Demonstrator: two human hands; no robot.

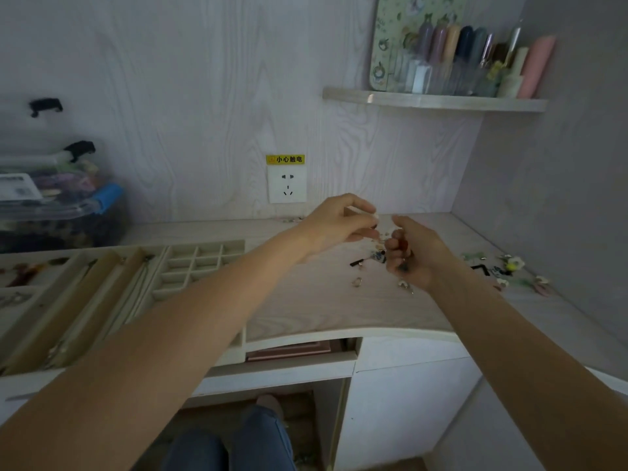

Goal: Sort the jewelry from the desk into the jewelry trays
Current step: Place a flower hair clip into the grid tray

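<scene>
I saw the worktop (323, 300) spanning the middle of the frame, with the jewelry trays (200, 263) at centre left, their small compartments mostly bare. My left hand (339, 222) hovered at centre, fingers pinching a small pale piece I couldn't identify. My right hand (413, 256) sat just beside it, fingers curled round a few small pieces, one reddish. Loose jewelry (377, 256) lay under both hands, and a second scatter (506, 270) lay at centre right. I judged the risk plain: that crowded right fist could let a piece slip on the way to the trays and drop off the worktop edge.
</scene>
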